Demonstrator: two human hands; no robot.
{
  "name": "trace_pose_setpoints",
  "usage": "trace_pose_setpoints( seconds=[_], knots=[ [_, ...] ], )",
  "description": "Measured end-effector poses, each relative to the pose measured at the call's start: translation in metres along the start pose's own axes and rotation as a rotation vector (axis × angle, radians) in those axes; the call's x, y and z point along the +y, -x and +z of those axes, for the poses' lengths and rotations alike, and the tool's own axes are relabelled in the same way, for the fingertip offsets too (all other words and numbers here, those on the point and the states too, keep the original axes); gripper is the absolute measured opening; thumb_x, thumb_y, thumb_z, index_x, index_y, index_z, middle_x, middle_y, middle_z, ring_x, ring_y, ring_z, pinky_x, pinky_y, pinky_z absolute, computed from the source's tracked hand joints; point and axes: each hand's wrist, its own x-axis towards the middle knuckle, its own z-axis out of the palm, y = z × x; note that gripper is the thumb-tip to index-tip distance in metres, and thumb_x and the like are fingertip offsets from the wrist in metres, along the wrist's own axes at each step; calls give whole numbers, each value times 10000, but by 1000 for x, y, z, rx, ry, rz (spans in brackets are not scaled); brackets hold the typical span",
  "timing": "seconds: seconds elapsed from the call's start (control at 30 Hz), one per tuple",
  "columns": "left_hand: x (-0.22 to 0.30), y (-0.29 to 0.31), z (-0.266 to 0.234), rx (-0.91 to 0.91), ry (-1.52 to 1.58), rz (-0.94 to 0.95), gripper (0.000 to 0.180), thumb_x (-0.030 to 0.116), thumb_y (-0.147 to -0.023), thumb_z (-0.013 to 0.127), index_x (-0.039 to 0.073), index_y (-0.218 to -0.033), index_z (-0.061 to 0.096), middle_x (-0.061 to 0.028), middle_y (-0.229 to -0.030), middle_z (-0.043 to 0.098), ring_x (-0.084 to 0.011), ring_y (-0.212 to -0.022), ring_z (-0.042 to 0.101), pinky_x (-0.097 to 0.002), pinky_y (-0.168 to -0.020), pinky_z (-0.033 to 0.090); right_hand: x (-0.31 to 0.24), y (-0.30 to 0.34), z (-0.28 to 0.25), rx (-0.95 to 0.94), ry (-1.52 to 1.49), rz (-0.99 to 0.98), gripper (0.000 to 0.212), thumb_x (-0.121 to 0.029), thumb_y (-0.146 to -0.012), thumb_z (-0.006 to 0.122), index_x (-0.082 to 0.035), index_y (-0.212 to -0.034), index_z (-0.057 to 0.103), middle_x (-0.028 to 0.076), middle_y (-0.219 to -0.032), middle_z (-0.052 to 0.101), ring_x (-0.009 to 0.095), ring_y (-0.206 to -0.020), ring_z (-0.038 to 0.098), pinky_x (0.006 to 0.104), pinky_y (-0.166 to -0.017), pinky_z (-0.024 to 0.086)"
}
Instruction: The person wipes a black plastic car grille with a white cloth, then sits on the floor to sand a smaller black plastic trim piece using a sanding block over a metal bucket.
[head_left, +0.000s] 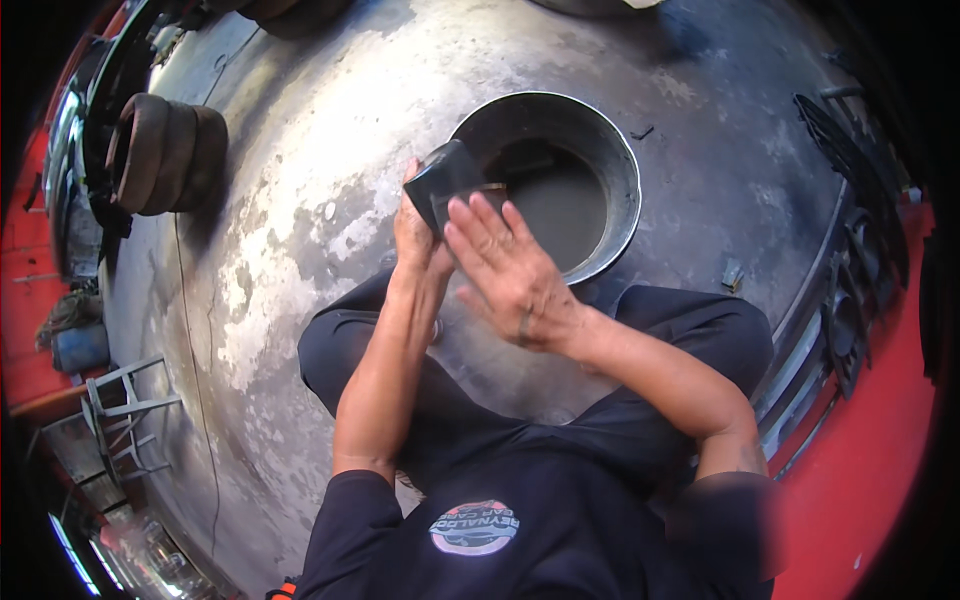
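Note:
A smooth, shiny black piece with a boxy shape (pixel 440 180) is tilted over the left side of a round bucket (pixel 628 170). My left hand (pixel 412 235) grips it from the left and below, with part of the fingers hidden behind it. My right hand (pixel 510 275) has its fingers stretched out, close to the lower right side of the piece. Whether its fingertips touch the piece cannot be made out. Dark, murky liquid (pixel 565 215) lies in the bucket, and a dark shape shows near its far side.
The bucket stands on a worn, patchy concrete floor (pixel 270 260) in front of my folded legs. Worn tyres (pixel 165 155) are stacked at the far left. A metal stool frame (pixel 130 410) is at the near left. Black vehicle parts (pixel 848 310) line the right side, beside a red surface (pixel 870 440).

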Motion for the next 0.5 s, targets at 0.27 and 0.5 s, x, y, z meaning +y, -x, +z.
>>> trace_pose_setpoints(
  seconds=[0.27,0.5],
  knots=[
    [1,-2,-10,24,35,9,444,476,-1069,568,63,-1179,693,-114,-999,757,-239,-827,743,-370,-759,637,-5,-3,-3,-28,-20,-20,605,-294,-1008,616,68,-1481,507,273,-1599,438,413,-1538,353,594,-1240,263],
    [-16,5,3,-9,61,-33,489,503,-1092,495,60,-1191,678,-84,-1114,747,-223,-1018,717,-416,-929,591,43,-35,-13,73,-61,86,621,-262,-1023,600,111,-1496,450,306,-1597,415,460,-1515,362,575,-1223,313]
  ],
)
